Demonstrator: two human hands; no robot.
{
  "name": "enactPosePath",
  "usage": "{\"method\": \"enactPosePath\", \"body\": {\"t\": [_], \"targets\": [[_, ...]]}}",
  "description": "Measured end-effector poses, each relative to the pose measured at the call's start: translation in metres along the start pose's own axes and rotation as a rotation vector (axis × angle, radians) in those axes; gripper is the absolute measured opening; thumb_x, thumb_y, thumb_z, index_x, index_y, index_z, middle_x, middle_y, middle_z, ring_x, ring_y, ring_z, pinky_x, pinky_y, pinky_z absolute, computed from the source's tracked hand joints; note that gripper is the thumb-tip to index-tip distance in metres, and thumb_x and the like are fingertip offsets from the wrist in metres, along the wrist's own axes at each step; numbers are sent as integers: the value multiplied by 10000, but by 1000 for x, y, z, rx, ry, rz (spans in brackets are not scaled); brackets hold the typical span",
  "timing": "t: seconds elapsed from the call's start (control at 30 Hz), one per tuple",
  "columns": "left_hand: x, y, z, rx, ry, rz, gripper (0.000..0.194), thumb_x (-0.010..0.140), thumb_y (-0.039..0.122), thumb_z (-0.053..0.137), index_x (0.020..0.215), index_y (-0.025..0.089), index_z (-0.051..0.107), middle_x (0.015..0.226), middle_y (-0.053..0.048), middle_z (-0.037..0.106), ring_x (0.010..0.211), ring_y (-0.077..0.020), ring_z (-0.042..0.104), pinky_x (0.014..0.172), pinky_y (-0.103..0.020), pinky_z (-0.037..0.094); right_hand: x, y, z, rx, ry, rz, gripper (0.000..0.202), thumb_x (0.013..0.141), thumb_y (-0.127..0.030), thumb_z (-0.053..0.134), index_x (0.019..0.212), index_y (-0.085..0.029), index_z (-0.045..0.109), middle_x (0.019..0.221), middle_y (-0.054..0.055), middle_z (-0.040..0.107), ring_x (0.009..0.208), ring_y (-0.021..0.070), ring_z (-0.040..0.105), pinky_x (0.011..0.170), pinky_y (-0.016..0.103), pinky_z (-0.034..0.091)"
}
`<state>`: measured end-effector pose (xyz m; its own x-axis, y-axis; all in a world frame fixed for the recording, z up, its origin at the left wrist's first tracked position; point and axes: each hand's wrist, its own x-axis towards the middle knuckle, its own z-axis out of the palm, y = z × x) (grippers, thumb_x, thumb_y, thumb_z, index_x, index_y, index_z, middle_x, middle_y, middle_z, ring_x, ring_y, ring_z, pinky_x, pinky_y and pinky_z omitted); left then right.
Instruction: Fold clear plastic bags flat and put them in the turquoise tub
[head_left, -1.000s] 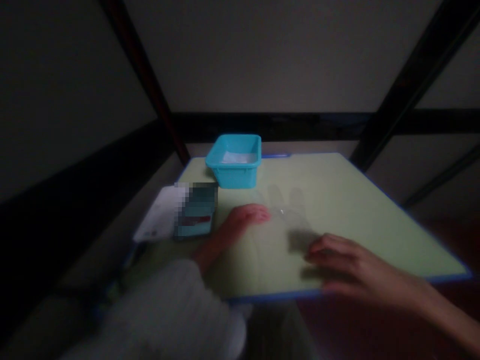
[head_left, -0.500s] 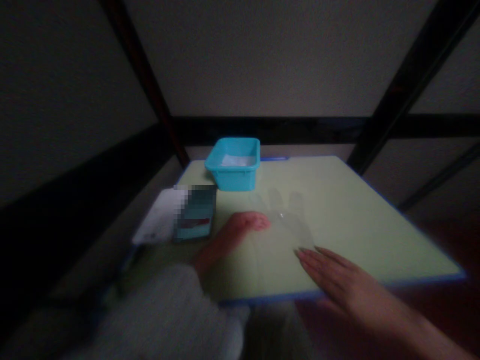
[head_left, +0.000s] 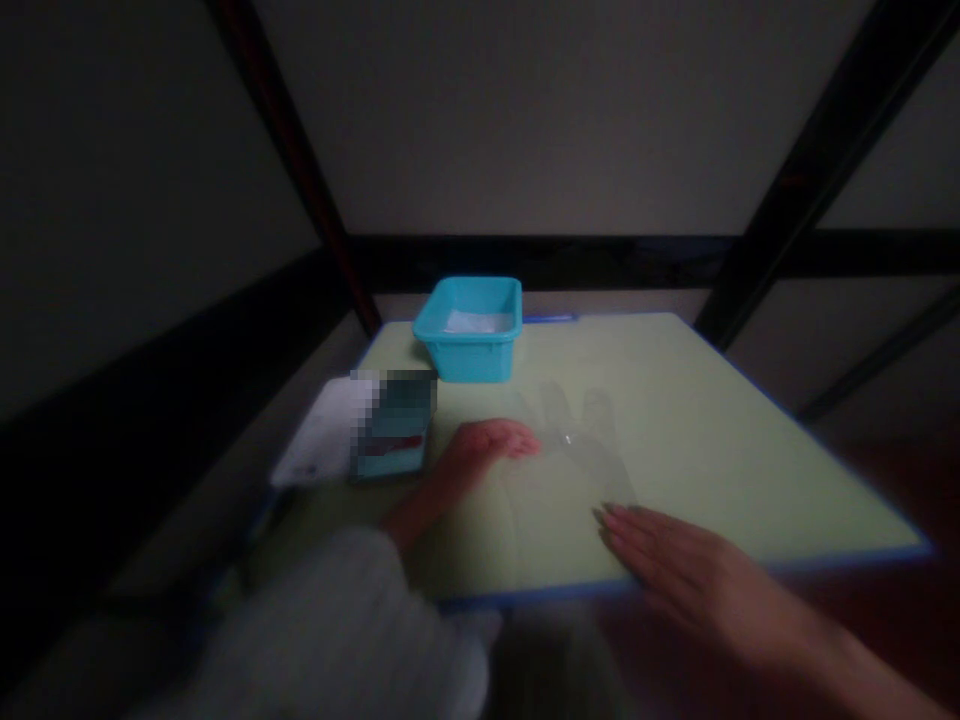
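- On my feed, the left hand (head_left: 499, 438) is low over the pale green desk (head_left: 720, 430), beside a faint see-through thing (head_left: 568, 440); its fingers lie close together and slightly bent, and I can't tell whether they pinch anything.
- My right hand (head_left: 679, 565) is at the near side of the desk, palm down, fingers straight and pressed together, with nothing I can see gripped in them; the fingertips reach the near end of the see-through thing's faint outline.
- The see-through thing is on the desk between my hands, showing mostly as a small glint and greyish patches (its real edges are too faint for me to trace).
- Beyond my left hand, a turquoise basket (head_left: 474, 362) sits upright towards the back, with something white (head_left: 476, 322) inside.
- Left of that hand I have a teal tray (head_left: 394, 462), partly pixelated, with a dark red item (head_left: 406, 443) showing on it, and a white flat thing (head_left: 319, 440) just beside it.
- A blue stick-like thing (head_left: 550, 318) lies by the desk's far edge, right of the basket.
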<state>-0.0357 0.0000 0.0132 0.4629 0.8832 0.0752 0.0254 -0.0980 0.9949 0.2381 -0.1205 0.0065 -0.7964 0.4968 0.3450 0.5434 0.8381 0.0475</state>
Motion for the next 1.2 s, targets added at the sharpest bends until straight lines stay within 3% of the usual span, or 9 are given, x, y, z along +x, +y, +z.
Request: {"method": "enactPosePath", "body": {"t": [0.4,0.6,0.83,1.03,1.2], "targets": [[1,-9,0,22,-82,-22,445,745,512,632,883,93,692,916,-147,723,859,-253,686,790,-376,528,6,5,-1,94,13,-64,490,914,-126,424,1398,-95,357,1314,123,526,1255,187,448,1004,338,456],[0,-1,-2,-28,-26,-25,488,759,550,607,909,93,689,915,-144,727,846,-240,690,824,-386,519,6,4,0,120,28,-49,533,911,-134,440,1426,-129,304,1313,105,531,1251,178,455,1004,335,460],[-1,-7,0,-7,-68,-56,490,755,554,609,895,92,689,910,-146,725,853,-246,688,814,-383,519,6,6,-1,136,7,-63,531,905,-145,454,1418,-115,320,1326,116,510,1247,184,460,998,335,462],[0,-12,0,29,-68,-57,520,776,580,572,886,84,681,917,-160,716,852,-248,684,814,-382,515,13,9,-10,186,-61,-76,498,907,-163,457,1394,-101,369,1360,109,475,1286,180,403,1034,315,409],[1,-13,0,12,-57,-62,517,780,580,569,886,85,678,905,-158,718,848,-251,684,806,-385,518,23,16,-19,342,-147,-2,533,910,-164,461,1425,-192,326,1402,62,431,1289,170,397,1056,320,381]]}}
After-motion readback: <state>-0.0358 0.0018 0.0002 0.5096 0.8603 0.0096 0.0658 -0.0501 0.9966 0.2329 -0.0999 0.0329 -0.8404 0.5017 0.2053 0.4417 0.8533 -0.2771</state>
